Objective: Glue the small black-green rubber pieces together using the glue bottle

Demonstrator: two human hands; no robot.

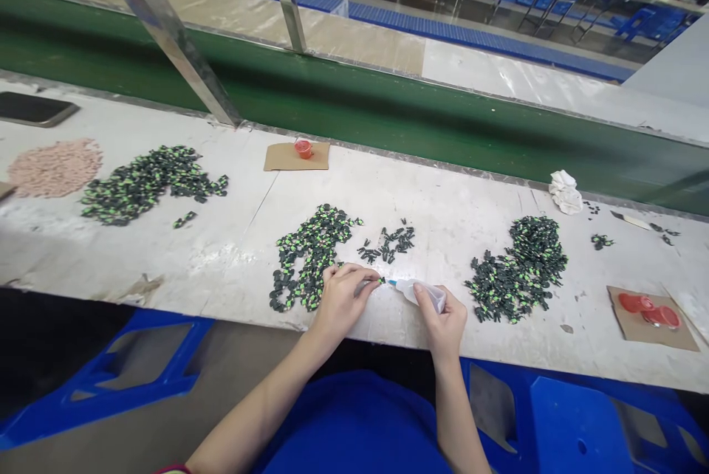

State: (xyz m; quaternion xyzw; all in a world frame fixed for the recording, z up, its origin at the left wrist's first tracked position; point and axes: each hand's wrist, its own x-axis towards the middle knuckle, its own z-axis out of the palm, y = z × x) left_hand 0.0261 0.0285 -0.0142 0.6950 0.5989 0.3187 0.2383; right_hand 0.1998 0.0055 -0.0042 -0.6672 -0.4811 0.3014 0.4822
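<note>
On the table point(443, 193), one parts pile point(326, 227) lies left of the bottle point(408, 289) — a second pile point(532, 254), right.

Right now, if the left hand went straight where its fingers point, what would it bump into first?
Probably the blue tip of the whitish plastic squeeze bottle in the right hand, just beyond the left hand, though depth is unclear.

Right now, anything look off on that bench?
Two things: a crumpled white wad by the back edge of the bench, right side, looks like litter; a brownish patch near the front edge, left side, looks stained or peeling.
</note>
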